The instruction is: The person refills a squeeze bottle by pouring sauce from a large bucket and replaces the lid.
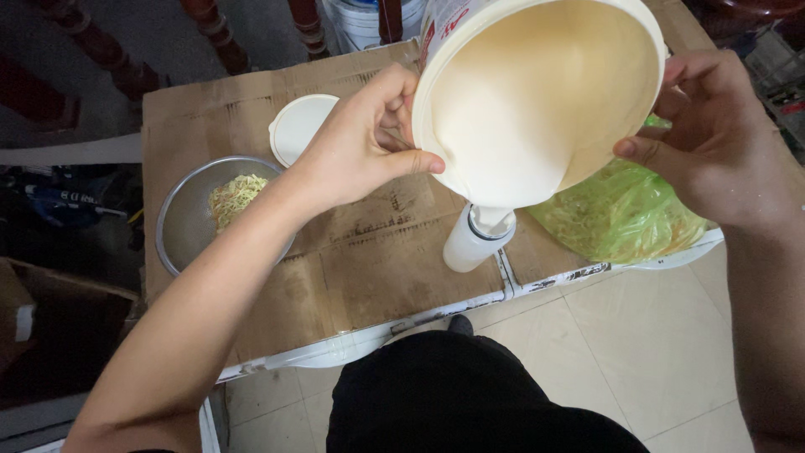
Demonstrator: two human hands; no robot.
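Observation:
Both my hands hold a large white tub, tilted toward me, with pale cream sauce inside. My left hand grips its left rim, thumb over the lip. My right hand clasps its right side. The sauce runs over the lower lip into the open mouth of a white squeeze bottle, which stands upright on the cardboard-covered table just below the tub.
A metal bowl holding shredded vegetables sits at the left. A round white lid lies behind it. A green plastic bag of shredded vegetables lies at the right. White buckets and red chair legs stand beyond the table.

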